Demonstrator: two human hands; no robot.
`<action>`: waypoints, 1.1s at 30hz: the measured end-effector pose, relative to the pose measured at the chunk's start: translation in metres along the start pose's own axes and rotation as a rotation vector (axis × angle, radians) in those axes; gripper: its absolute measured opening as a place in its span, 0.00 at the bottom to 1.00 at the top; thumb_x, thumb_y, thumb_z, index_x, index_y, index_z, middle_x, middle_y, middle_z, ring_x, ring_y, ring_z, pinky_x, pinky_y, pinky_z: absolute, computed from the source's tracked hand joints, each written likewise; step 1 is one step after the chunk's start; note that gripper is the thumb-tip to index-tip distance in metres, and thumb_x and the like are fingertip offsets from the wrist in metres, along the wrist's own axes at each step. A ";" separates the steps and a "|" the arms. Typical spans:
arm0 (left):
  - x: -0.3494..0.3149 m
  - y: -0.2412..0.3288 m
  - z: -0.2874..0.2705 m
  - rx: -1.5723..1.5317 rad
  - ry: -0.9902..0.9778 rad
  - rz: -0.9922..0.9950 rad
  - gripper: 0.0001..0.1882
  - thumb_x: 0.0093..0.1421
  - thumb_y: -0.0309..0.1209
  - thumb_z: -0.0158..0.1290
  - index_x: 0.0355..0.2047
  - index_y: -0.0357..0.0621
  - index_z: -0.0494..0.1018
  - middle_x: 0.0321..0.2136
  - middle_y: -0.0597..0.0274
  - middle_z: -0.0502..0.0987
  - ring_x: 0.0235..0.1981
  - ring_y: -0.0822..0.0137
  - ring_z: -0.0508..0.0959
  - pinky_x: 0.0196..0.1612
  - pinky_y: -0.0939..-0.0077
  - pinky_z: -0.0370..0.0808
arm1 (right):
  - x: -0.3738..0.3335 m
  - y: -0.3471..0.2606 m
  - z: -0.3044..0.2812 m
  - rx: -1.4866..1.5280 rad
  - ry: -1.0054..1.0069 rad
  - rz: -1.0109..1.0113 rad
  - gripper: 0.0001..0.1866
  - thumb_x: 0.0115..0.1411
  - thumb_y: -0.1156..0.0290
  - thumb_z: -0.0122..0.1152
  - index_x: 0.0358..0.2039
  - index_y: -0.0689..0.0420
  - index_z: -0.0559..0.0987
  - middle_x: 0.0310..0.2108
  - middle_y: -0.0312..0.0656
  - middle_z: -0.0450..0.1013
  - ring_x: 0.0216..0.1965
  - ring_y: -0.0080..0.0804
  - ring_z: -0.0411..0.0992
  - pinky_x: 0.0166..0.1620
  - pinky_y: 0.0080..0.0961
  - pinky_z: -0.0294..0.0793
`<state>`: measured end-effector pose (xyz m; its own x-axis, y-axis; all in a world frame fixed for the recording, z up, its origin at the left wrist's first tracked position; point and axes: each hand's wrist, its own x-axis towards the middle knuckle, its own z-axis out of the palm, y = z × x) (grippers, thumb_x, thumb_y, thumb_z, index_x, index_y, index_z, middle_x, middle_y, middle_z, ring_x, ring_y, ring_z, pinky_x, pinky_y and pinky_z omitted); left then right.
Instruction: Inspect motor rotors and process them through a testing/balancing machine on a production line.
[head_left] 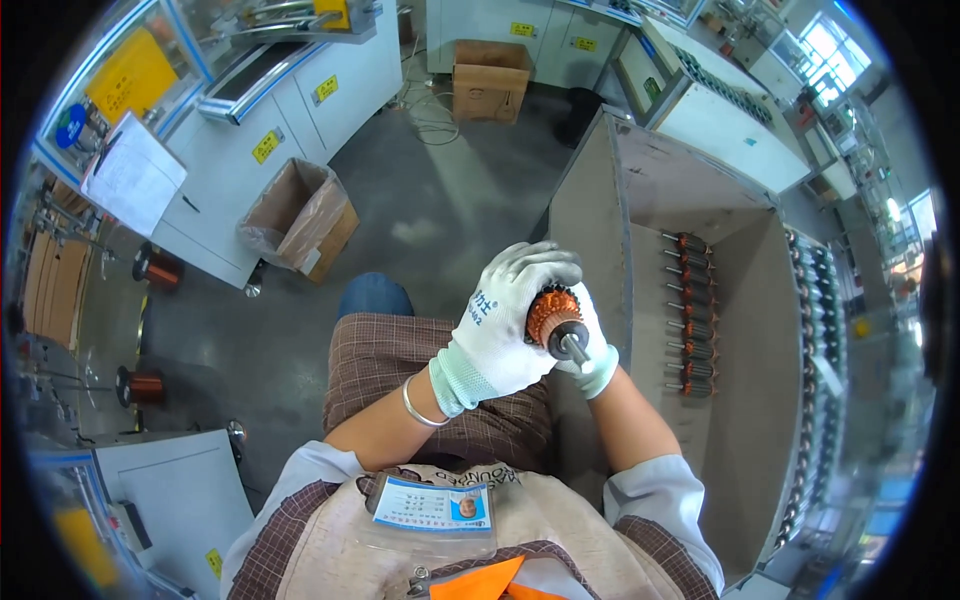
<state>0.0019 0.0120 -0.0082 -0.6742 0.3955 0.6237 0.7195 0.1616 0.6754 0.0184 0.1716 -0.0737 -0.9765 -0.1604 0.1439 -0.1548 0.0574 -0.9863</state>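
Note:
A motor armature [555, 320] with copper windings, a dark end piece and a steel shaft is held in front of my lap, its shaft end tilted up toward me. My left hand [500, 318], in a white knit glove with grey fingertips, is closed around its left and far side. Against the right side of the armature lies my right hand [597, 335], gloved the same way and curled round it. The armature and my left hand hide most of the right fingers. The armature's lower body is out of sight between my palms.
To my right stands a deep grey bin [650, 480] with a row of several armatures [693, 315] inside. Beyond its right wall are more armatures in rows [815, 380]. Cardboard boxes [325, 245] [490, 85] stand on the floor, and copper wire spools [140, 387] are at the left.

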 end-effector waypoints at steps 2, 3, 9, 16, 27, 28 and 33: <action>0.000 0.000 -0.001 -0.021 -0.008 -0.013 0.30 0.40 0.26 0.64 0.47 0.45 0.69 0.49 0.55 0.74 0.56 0.50 0.70 0.62 0.58 0.62 | -0.001 0.004 0.004 0.088 -0.028 0.037 0.39 0.43 0.71 0.73 0.55 0.59 0.65 0.50 0.43 0.69 0.51 0.35 0.69 0.55 0.30 0.68; -0.001 0.001 -0.002 -0.029 -0.013 -0.022 0.30 0.39 0.26 0.64 0.47 0.45 0.69 0.49 0.54 0.74 0.56 0.49 0.70 0.62 0.58 0.62 | -0.001 0.002 0.006 0.181 -0.043 0.069 0.37 0.44 0.71 0.72 0.55 0.59 0.65 0.50 0.42 0.68 0.52 0.33 0.69 0.55 0.30 0.68; 0.003 0.007 -0.018 -0.168 -0.036 -0.161 0.32 0.44 0.27 0.64 0.51 0.42 0.67 0.47 0.55 0.74 0.53 0.58 0.73 0.59 0.62 0.65 | -0.005 -0.046 0.024 0.197 0.006 -0.020 0.30 0.47 0.73 0.70 0.52 0.60 0.69 0.45 0.39 0.71 0.47 0.28 0.70 0.51 0.27 0.71; 0.013 0.000 -0.049 -1.082 -0.056 -0.475 0.37 0.51 0.33 0.66 0.58 0.35 0.62 0.43 0.59 0.75 0.45 0.70 0.74 0.53 0.72 0.70 | -0.015 -0.100 0.028 0.338 -0.142 0.429 0.20 0.48 0.76 0.69 0.42 0.64 0.75 0.34 0.37 0.74 0.34 0.21 0.72 0.39 0.21 0.74; 0.013 -0.005 -0.036 -1.189 0.000 -0.663 0.32 0.52 0.32 0.66 0.54 0.35 0.65 0.40 0.63 0.75 0.41 0.72 0.76 0.48 0.75 0.74 | -0.022 -0.107 0.021 0.505 -0.142 0.517 0.19 0.52 0.68 0.71 0.41 0.62 0.77 0.34 0.35 0.74 0.31 0.18 0.71 0.37 0.19 0.73; 0.013 -0.006 -0.035 -1.188 -0.005 -0.663 0.32 0.52 0.32 0.66 0.54 0.35 0.65 0.40 0.63 0.75 0.41 0.72 0.76 0.48 0.75 0.74 | -0.021 -0.107 0.020 0.532 -0.152 0.514 0.20 0.52 0.66 0.71 0.41 0.62 0.77 0.33 0.35 0.74 0.30 0.18 0.70 0.37 0.19 0.73; 0.013 -0.010 -0.026 -1.116 0.069 -0.683 0.33 0.51 0.33 0.66 0.54 0.35 0.64 0.40 0.59 0.76 0.40 0.68 0.78 0.47 0.72 0.75 | -0.019 -0.106 0.020 0.454 -0.146 0.485 0.37 0.48 0.42 0.68 0.41 0.66 0.74 0.24 0.37 0.73 0.20 0.22 0.71 0.24 0.17 0.72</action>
<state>-0.0182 -0.0077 0.0034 -0.8769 0.4800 0.0238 -0.2710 -0.5348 0.8003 0.0567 0.1484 0.0269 -0.8842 -0.3543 -0.3043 0.4052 -0.2577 -0.8772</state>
